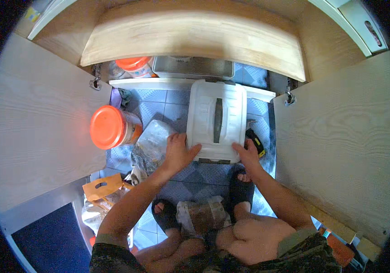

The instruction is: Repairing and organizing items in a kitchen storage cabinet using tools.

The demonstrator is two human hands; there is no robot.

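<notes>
A white lidded plastic storage box [205, 118] with a grey carry handle on its lid lies in front of me. Its far end overlaps the front rail of the low cabinet. My left hand [180, 152] grips the near left corner, thumb on the lid and fingers along the side. At the near right corner, my right hand [248, 155] holds it the same way, its lower fingers hidden. Left of the box is a clear plastic-wrapped bundle [155, 140], close by my left fingers. A black and yellow tool [255, 142] lies right of the box, partly behind it.
Open cabinet doors stand on the left [45, 118] and right [340, 132]. A wooden shelf [195, 38] spans above, over a metal tray [195, 68] and an orange-lidded jar [133, 63]. Another orange-lidded jar [108, 127] sits left. A plastic-wrapped brown package [202, 218] lies between my feet.
</notes>
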